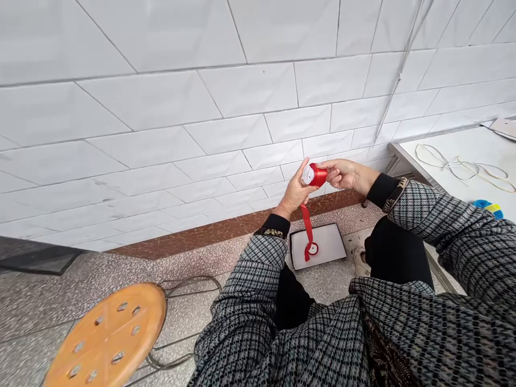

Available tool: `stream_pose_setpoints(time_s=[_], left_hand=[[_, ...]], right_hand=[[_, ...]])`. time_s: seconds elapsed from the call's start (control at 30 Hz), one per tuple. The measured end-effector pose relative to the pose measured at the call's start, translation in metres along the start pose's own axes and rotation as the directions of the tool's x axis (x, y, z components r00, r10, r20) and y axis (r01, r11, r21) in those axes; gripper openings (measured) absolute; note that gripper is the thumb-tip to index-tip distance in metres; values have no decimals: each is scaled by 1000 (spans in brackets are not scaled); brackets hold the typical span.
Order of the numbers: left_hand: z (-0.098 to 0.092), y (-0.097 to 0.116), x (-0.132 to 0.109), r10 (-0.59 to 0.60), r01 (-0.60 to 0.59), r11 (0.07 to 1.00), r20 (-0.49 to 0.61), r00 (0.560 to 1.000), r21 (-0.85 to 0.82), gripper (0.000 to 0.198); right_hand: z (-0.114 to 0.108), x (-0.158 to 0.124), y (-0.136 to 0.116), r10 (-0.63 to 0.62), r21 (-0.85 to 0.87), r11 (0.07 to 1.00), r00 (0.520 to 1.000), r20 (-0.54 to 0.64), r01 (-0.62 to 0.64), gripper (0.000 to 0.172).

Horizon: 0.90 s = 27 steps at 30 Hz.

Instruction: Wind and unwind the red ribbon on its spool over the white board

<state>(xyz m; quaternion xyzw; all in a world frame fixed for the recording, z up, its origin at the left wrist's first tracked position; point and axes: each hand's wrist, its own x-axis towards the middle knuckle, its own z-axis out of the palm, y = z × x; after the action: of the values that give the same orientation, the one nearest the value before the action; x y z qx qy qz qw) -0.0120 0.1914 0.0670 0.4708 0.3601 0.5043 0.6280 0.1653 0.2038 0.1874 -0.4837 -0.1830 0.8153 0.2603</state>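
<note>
- Okay, nearest in, down at 7 o'clock: an orange stool (108,338), round seat with holes, wire frame, standing on the speckled floor (60,301).
- Checked sleeves (250,312) rise from 5 o'clock towards the middle.
- Beyond the knees, a shallow white box (332,244) lies flat on the floor, open side up.
- Above it, just right of centre, the red ribbon spool (315,174) is up in the air between both hands.
- Left hand (294,194): fingers clasped round the spool's white end from its 8 o'clock side.
- Right hand (345,173): fingers pinched on the spool from 3 o'clock.
- A loose ribbon tail (307,223) drops to 6 o'clock off the spool. Its curled end shows against the box, and I can't tell whether it touches.
- Out at 3 o'clock, a white table (463,138) carries pale cords (457,160) and a blue-and-yellow item (487,207) at its near edge.
- Farthest back: a white tiled wall (201,107).
</note>
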Motion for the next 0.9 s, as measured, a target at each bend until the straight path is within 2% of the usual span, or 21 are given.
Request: stream_pose_setpoints(time_s=[0.1, 0.27, 0.33, 0.4, 0.53, 0.57, 0.63, 0.77, 0.9], left_hand=[[-5, -4, 1, 6, -6, 1000, 51, 999, -6, 107], [0, -26, 0, -25, 32, 993, 58, 998, -114, 100], [5, -34, 1, -33, 39, 984, 41, 999, -176, 98], [10, -40, 2, -41, 39, 971, -2, 999, -237, 92], [17, -49, 3, -111, 85, 957, -78, 991, -276, 80], [19, -53, 3, -133, 101, 956, -98, 986, -276, 78], [21, -60, 3, -167, 117, 951, -157, 973, -285, 74], [24, -76, 1, -164, 108, 972, -269, 949, -211, 51], [27, -82, 0, -103, 108, 994, -270, 957, 4, 37]], right_hand=[[-3, 0, 4, 35, 12, 999, 999, 2, -35, 25], [-7, 8, 13, 44, 112, 993, 999, -17, -42, 24], [-10, 17, 21, -23, 134, 991, 1000, -19, 25, 23], [-15, 30, 32, -141, 100, 985, 990, -18, 142, 22], [-26, 59, 55, -405, -165, 903, 914, -28, 396, 27], [-28, 65, 58, -446, -219, 877, 894, -45, 427, 30], [-32, 76, 59, -489, -220, 859, 868, -88, 462, 35], [-39, 89, 46, -451, -15, 891, 881, -146, 453, 33], [-51, 94, 36, -312, 131, 932, 933, -179, 337, 27]])
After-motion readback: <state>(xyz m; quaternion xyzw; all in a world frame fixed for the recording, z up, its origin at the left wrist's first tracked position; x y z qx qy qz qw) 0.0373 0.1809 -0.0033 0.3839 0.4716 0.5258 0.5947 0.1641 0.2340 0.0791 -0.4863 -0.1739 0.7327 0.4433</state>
